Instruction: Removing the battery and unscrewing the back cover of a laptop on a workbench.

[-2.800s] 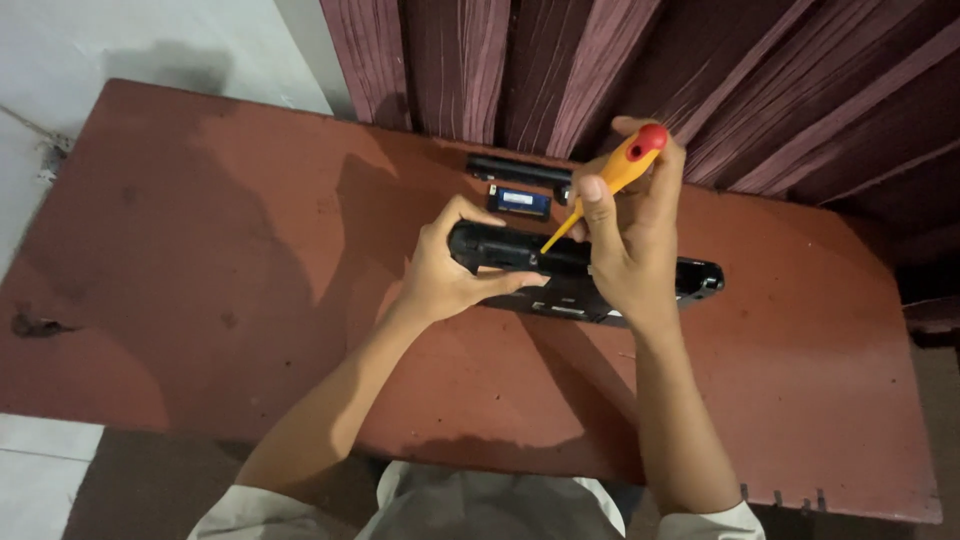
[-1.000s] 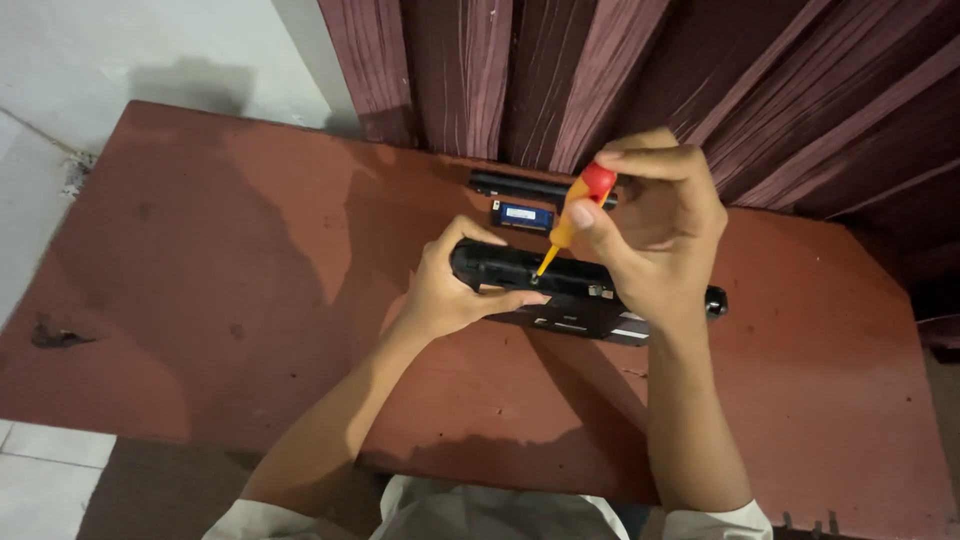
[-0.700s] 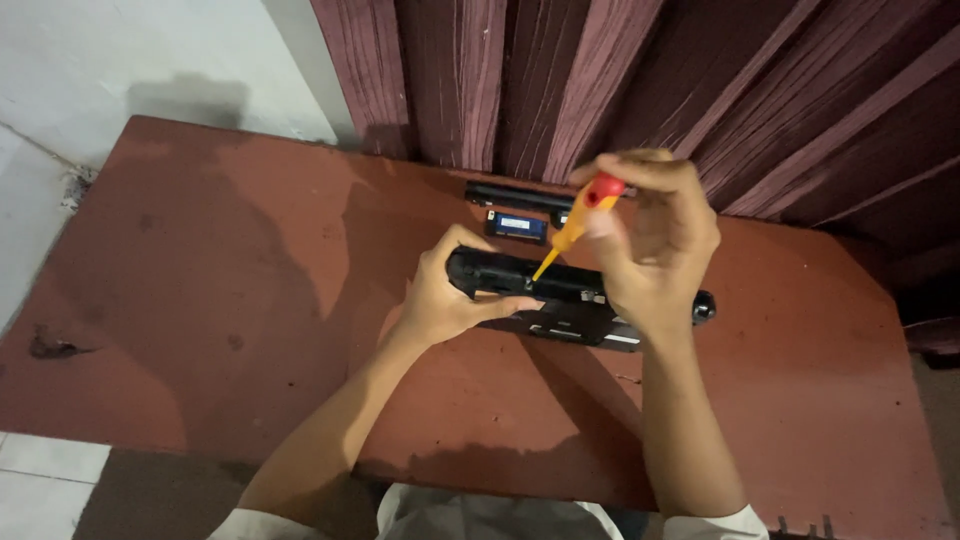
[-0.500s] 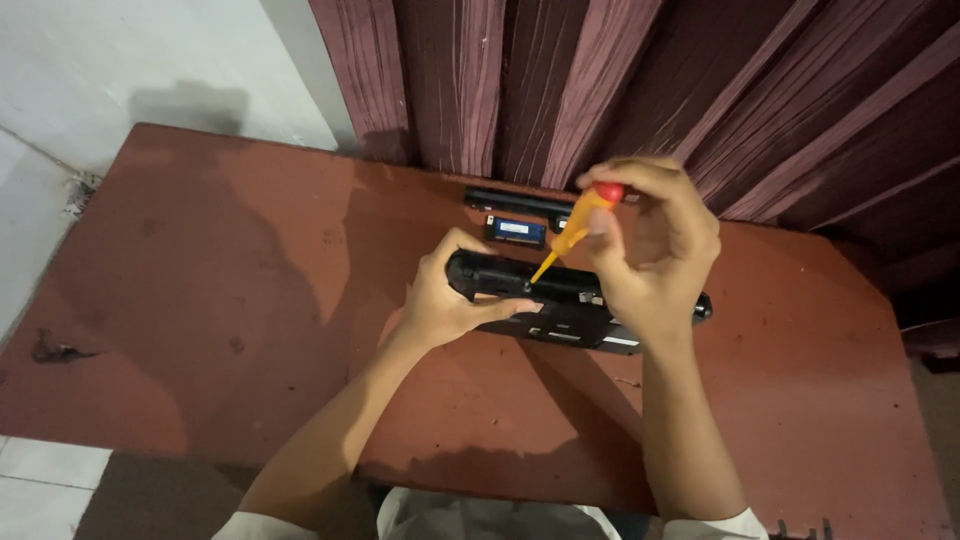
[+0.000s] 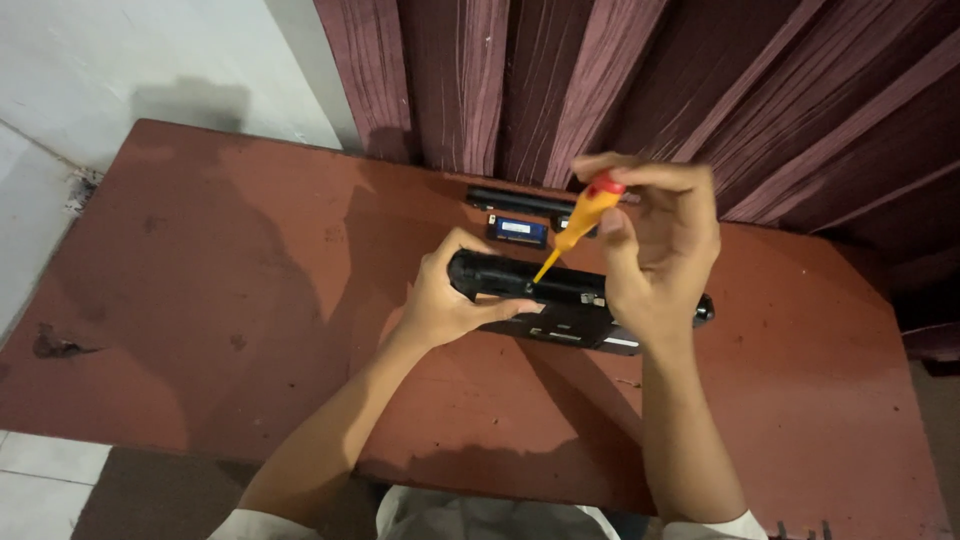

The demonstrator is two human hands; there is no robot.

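screwdriver (image 5: 578, 220), orange with a red cap, stands tilted, tip on the black device (image 5: 560, 300) lying on the desk (image 5: 200, 300). right hand (image 5: 655, 250) fingers pinch its light, stiff handle; left hand (image 5: 450, 300) fingers wrap the rigid casing's left end, a sound hold.

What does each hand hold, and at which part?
Right hand holds the orange screwdriver by its handle; left hand grips the black device at its left end.

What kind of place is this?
Probably a home or small repair corner: a worn reddish-brown table against maroon curtains, with a black device being opened using an orange screwdriver.
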